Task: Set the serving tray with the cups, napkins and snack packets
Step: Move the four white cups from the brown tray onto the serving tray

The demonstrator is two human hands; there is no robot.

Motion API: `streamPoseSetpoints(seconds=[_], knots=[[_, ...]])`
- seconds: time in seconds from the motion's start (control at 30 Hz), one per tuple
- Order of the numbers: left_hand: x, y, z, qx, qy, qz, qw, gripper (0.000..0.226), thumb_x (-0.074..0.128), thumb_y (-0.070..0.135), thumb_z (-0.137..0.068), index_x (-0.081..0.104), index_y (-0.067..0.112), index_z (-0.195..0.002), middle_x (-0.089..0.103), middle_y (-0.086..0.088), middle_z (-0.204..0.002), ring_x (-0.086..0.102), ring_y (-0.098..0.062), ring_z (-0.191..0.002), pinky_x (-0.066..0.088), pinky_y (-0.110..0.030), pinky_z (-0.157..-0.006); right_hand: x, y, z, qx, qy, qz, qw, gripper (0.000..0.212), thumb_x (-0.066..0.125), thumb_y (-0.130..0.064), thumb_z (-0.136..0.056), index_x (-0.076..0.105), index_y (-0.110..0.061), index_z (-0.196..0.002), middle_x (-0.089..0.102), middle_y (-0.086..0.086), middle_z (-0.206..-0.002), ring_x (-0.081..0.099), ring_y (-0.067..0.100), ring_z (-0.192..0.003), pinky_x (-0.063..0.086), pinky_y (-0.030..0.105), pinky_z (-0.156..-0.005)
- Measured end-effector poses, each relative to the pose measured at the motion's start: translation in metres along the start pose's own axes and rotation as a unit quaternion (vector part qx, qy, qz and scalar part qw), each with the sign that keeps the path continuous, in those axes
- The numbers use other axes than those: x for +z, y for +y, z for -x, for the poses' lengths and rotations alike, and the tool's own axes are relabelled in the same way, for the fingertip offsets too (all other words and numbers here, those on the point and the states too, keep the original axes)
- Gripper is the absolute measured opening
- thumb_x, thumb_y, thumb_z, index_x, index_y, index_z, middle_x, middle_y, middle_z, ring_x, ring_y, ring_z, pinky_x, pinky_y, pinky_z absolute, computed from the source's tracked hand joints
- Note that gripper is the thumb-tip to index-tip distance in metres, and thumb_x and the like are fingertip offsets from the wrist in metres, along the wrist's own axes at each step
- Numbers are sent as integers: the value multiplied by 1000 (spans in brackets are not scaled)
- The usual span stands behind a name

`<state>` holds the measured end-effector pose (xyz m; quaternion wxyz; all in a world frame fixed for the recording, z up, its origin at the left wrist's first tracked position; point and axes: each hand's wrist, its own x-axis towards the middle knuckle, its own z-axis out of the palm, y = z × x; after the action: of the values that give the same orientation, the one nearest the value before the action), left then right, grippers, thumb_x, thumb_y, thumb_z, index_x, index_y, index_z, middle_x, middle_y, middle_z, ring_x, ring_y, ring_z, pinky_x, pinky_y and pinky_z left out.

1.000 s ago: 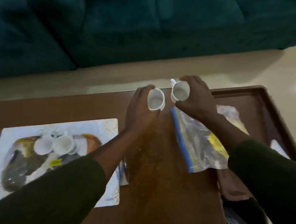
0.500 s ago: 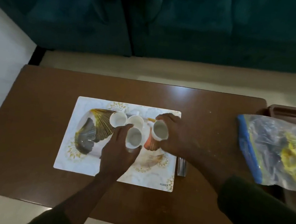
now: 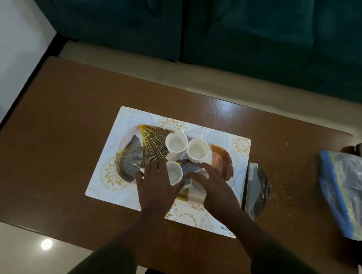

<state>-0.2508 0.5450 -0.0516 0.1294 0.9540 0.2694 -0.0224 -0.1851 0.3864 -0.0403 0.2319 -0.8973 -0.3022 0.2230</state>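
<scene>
Curling around two small white cups, the person's fingers closed on them from either side: the left hand [image 3: 158, 180] wrapped the near-left cup [image 3: 174, 172], and the right hand [image 3: 211, 187] covered the near-right cup [image 3: 199, 179], mostly hiding it. Both cups rested on the patterned serving tray [image 3: 127, 152], just in front of two more cups [image 3: 175, 143] standing upright side by side. The tray sat in the middle of the brown surface [image 3: 73, 122]. A clear plastic bag [image 3: 356, 196] with a blue edge lay well apart at the right. The cups seemed placed; napkins and snack packets apparently remained to add.
</scene>
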Motion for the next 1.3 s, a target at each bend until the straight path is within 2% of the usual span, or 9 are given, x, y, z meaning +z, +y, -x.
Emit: streamPoseSetpoints(seconds=[0.1, 0.17, 0.27, 0.33, 0.53, 0.7, 0.87, 1.13, 1.3], knots=[[1, -8, 2, 18, -36, 53, 998, 74, 64, 64, -78, 53, 15, -132, 62, -6, -129, 58, -26, -121, 48, -50, -99, 6, -7, 6, 96, 83, -70, 989, 65, 70, -9, -82, 43, -22, -139, 36, 0, -152, 32, 21, -141, 36, 38, -115], [-1, -17, 6, 55, -48, 88, 993, 70, 69, 52, -80, 52, 13, -136, 61, -9, -132, 58, -27, -122, 49, -48, -99, 10, -16, 15, 212, 129, -189, 950, 69, 72, -22, -83, 36, -17, -141, 38, 2, -150, 36, 19, -139, 29, 35, -118], [0, -30, 8, 79, -91, 140, 983, 66, 74, 19, -82, 47, 5, -141, 57, -17, -136, 54, -35, -126, 48, -51, -102, 22, -25, 21, 305, 120, -221, 919, 83, 83, -26, -71, 37, -8, -138, 44, 12, -140, 48, 27, -127, 43, 46, -106], [-2, -34, 6, 58, -97, 151, 982, 62, 71, 12, -84, 47, 5, -141, 58, -18, -135, 53, -35, -126, 49, -50, -101, 28, -28, 16, 330, 128, -253, 900, 78, 84, -22, -70, 41, -7, -133, 49, 13, -133, 52, 28, -121, 46, 46, -102], [-1, -30, -5, -32, -129, 251, 959, 54, 73, 32, -84, 52, 17, -132, 64, -5, -129, 58, -22, -120, 48, -46, -103, 25, -40, -6, 278, 200, -309, 887, 47, 73, -7, -81, 56, -9, -124, 65, 9, -121, 60, 24, -115, 49, 36, -99], [5, -23, -6, -87, -97, 296, 946, 49, 75, 35, -81, 53, 18, -121, 68, -3, -115, 64, -19, -105, 54, -45, -93, 27, -49, -13, 279, 209, -310, 885, 60, 76, -15, -79, 49, -10, -132, 63, 7, -127, 58, 22, -119, 47, 40, -103], [12, -25, -12, -100, -93, 293, 946, 51, 77, 34, -79, 48, 21, -119, 68, -1, -111, 59, -9, -94, 46, -26, -82, 35, -51, -15, 324, 203, -313, 869, 66, 82, -27, -72, 49, -15, -128, 63, 3, -126, 60, 19, -114, 51, 41, -100], [11, -35, -20, -60, -80, 292, 951, 52, 77, 32, -79, 47, 18, -119, 66, -5, -113, 64, -20, -100, 54, -33, -82, 40, -56, -20, 316, 202, -301, 877, 67, 80, -27, -75, 47, -15, -131, 62, 3, -128, 60, 19, -115, 52, 39, -99], [4, -39, -23, -30, -77, 282, 956, 81, 76, 57, -71, 37, 22, -133, 59, -5, -131, 60, -22, -114, 56, -43, -89, 26, -51, -20, 310, 208, -265, 889, 70, 75, -39, -78, 39, -18, -135, 54, 1, -136, 54, 16, -121, 46, 39, -105]])
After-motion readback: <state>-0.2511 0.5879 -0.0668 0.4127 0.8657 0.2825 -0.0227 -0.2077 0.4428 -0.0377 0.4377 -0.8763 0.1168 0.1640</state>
